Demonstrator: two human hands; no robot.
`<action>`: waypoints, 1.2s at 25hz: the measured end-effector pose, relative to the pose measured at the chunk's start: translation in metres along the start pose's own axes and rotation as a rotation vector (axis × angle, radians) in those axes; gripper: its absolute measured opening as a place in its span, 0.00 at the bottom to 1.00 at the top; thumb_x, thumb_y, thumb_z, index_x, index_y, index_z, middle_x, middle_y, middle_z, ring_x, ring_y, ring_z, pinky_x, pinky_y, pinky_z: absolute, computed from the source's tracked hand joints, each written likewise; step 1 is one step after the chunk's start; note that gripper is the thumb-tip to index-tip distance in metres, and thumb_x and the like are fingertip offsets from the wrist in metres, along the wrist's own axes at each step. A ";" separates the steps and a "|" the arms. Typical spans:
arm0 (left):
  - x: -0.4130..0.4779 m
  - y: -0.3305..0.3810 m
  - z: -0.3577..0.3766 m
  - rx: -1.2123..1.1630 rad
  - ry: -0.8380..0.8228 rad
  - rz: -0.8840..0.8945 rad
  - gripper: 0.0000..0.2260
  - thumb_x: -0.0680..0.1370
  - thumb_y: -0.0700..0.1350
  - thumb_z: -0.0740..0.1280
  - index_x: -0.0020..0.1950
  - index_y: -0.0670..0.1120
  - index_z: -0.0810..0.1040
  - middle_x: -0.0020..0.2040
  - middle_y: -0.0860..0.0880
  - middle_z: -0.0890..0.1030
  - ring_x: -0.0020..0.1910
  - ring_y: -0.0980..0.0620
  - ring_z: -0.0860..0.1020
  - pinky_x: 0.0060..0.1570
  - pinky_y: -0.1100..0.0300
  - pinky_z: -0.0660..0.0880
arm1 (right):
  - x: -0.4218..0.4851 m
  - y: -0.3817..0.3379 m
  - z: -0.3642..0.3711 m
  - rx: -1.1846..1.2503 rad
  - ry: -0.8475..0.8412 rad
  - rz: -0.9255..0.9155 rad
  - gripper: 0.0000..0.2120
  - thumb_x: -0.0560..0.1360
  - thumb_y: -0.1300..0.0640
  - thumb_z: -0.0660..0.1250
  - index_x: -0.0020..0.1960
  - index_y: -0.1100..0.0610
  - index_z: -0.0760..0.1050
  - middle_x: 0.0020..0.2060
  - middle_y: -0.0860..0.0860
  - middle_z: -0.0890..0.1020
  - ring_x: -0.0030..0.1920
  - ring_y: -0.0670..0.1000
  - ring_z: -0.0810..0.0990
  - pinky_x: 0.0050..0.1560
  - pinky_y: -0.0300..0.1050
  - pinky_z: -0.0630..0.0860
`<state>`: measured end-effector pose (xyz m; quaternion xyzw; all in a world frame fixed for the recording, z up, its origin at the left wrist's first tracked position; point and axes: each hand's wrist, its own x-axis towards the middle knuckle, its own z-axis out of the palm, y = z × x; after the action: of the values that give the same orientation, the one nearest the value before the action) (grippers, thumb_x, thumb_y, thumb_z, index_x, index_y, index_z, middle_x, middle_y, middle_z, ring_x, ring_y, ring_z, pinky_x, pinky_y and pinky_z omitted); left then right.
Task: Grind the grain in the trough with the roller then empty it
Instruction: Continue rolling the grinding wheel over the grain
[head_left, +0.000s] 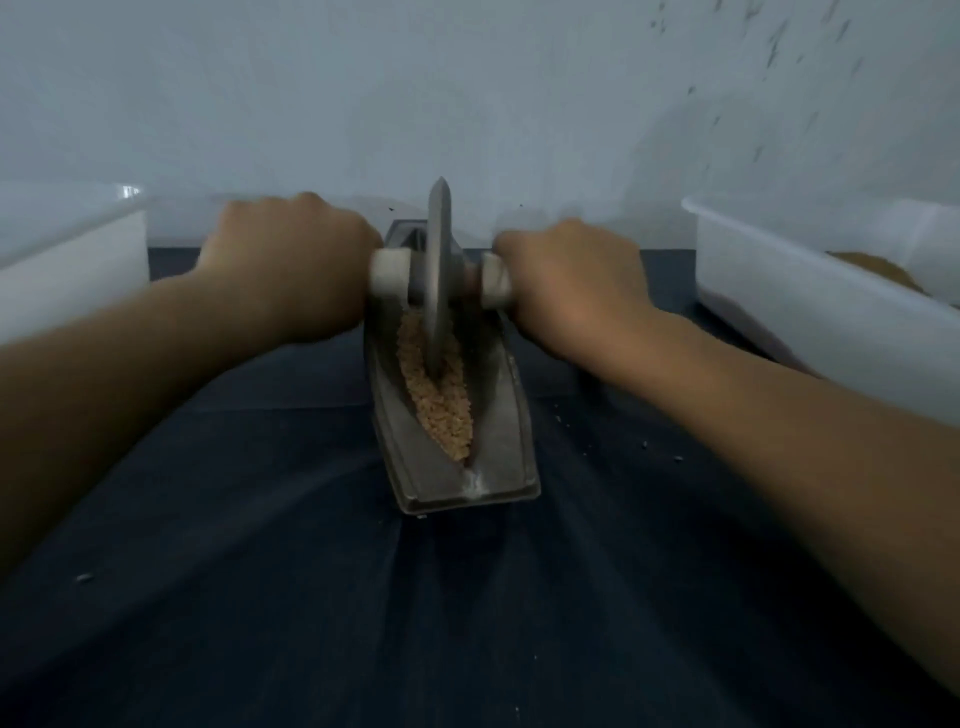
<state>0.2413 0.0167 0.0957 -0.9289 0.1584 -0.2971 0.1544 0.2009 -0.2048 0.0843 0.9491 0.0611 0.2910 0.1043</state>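
While upright, grey roller (439, 260) amid grain (441, 410)

Pale wall (467, 78) behind dark tabletop (311, 597).

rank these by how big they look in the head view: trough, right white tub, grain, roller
1-2. trough and right white tub: look alike, and the frame edge cuts the tub, so unranked
3. roller, its disc edge-on
4. grain, partly hidden by the roller

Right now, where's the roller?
Head view, centre: the roller stands on edge in the far half of the trough, cutting into the grain, with the left hand and right hand gripping its handle ends.
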 end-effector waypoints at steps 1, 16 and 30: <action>0.012 0.002 0.004 -0.035 -0.066 -0.032 0.06 0.74 0.50 0.68 0.50 0.55 0.80 0.40 0.47 0.75 0.35 0.45 0.73 0.35 0.54 0.69 | 0.018 -0.005 0.007 -0.015 -0.019 0.037 0.10 0.75 0.60 0.68 0.56 0.53 0.76 0.45 0.56 0.78 0.49 0.62 0.80 0.36 0.46 0.63; -0.010 0.006 -0.013 0.097 0.091 0.086 0.03 0.72 0.47 0.68 0.45 0.54 0.78 0.32 0.50 0.63 0.33 0.41 0.77 0.31 0.56 0.64 | -0.024 0.011 0.008 0.024 0.076 0.015 0.08 0.70 0.56 0.70 0.45 0.49 0.71 0.30 0.46 0.65 0.28 0.53 0.66 0.29 0.41 0.53; -0.043 -0.009 -0.030 -0.025 0.056 0.177 0.08 0.72 0.50 0.68 0.43 0.56 0.69 0.30 0.55 0.59 0.26 0.51 0.59 0.27 0.60 0.56 | -0.029 0.020 -0.010 0.101 -0.050 -0.119 0.07 0.70 0.53 0.67 0.42 0.45 0.69 0.31 0.45 0.73 0.31 0.49 0.70 0.27 0.41 0.56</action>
<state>0.1920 0.0354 0.1006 -0.9044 0.2479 -0.3062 0.1637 0.1728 -0.2276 0.0811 0.9548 0.1294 0.2568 0.0749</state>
